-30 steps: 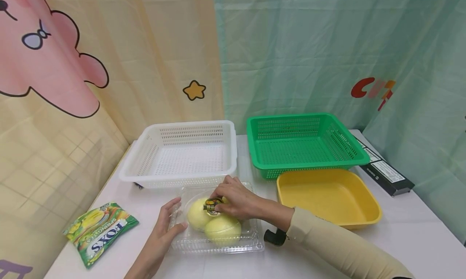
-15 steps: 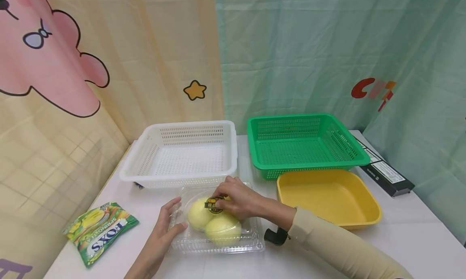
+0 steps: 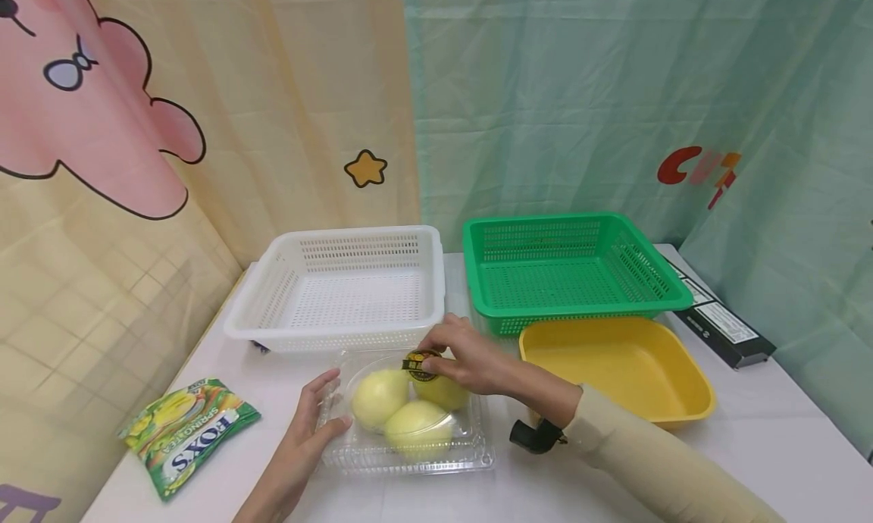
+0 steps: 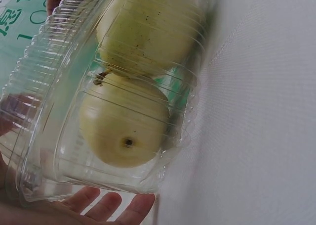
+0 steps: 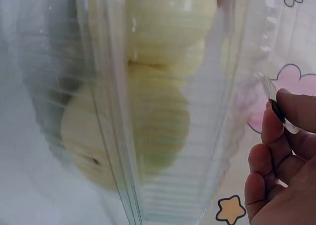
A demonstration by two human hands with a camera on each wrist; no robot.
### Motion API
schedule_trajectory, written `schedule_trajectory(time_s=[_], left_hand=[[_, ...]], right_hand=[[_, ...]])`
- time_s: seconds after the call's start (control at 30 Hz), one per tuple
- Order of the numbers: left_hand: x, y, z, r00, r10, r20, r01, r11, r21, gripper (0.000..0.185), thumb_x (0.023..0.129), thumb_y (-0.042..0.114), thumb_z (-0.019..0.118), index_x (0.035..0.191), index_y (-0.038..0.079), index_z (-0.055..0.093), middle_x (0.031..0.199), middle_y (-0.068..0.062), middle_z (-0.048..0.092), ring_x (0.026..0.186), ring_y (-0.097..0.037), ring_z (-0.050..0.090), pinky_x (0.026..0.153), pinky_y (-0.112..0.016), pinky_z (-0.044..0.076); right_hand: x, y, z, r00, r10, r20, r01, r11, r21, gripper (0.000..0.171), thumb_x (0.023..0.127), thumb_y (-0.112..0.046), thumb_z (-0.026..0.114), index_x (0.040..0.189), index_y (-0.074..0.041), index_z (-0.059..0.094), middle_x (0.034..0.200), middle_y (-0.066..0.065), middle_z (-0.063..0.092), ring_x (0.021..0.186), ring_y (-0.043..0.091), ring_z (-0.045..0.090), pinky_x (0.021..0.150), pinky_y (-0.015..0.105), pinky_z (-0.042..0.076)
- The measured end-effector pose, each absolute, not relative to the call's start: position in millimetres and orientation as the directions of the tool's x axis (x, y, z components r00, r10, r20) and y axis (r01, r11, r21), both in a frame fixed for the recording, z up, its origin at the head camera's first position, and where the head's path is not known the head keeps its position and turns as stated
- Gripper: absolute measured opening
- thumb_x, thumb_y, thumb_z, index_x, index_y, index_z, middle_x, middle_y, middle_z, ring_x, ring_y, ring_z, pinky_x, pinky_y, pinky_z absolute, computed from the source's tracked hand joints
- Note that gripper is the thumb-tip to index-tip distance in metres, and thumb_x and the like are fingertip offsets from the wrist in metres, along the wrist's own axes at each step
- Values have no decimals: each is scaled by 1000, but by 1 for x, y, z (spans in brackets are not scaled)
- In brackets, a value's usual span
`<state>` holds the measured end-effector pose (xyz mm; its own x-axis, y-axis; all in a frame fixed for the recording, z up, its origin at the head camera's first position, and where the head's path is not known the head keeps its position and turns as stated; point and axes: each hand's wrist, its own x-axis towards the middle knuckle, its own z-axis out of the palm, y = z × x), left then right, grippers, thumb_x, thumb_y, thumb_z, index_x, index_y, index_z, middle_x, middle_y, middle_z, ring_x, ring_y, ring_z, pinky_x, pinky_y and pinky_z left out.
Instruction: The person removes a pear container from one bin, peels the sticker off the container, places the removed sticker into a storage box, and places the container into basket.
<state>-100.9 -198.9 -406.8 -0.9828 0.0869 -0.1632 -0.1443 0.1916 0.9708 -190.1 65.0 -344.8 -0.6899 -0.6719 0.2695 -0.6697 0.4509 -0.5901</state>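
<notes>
Right hand (image 3: 470,360) has lifted, its grip pinching the sticker (image 3: 419,364); left hand (image 3: 310,432) spread against the clamshell (image 3: 409,455).

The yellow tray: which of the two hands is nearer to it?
The right. The right hand, pinching a sticker over the clear box, is just left of the yellow tray. The left hand holds the box's far left side.

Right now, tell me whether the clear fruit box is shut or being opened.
Cannot tell. The right hand pinches the sticker on the clear box; whether the lid has lifted is unclear.
</notes>
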Motion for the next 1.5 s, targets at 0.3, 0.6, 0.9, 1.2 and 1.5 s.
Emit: schedule_trajectory(time_s=[0.3,0.6,0.9,1.2,1.5], left_hand=[[-100,-199,-407,-984,88,-157,-139,186,973,68,91,21,57,146,30,17,158,-8,3,145,-45,-6,110,-69,4],[-100,-198,-405,-982,84,-169,-151,185,971,67,91,22,57,145,32,18,159,-8,3,145,-44,-6,110,-69,4],[-102,-197,-407,-982,60,-182,-167,200,966,67,91,20,56,145,32,18,158,-11,6,144,-46,-4,110,-69,5],[-101,-198,-407,-984,66,-164,-149,193,970,67,90,22,57,145,32,20,158,-10,7,145,-45,-4,110,-69,5],[-100,-198,-407,-984,69,-163,-147,191,971,67,90,22,57,145,32,19,158,-10,5,144,-46,-4,109,-69,5]], right_hand=[[-189,92,-337,-735,-607,303,-641,473,-605,11,85,-15,68,96,-13,69,88,-5,66,85,8,46,76,26,38],[-188,120,-337,-766,-542,346,-621,488,-614,11,83,-12,70,93,-11,69,87,-2,62,83,15,48,72,25,38],[-186,144,-342,-817,-465,341,-565,527,-635,13,83,-14,70,95,-11,68,88,-2,62,84,10,48,71,25,43],[-184,174,-349,-860,-379,341,-507,564,-652,12,85,-11,68,96,-10,68,90,1,60,84,7,50,75,28,46],[-182,202,-357,-919,-297,259,-393,636,-665,16,89,-18,65,100,-8,67,95,4,60,95,19,54,76,25,48]])
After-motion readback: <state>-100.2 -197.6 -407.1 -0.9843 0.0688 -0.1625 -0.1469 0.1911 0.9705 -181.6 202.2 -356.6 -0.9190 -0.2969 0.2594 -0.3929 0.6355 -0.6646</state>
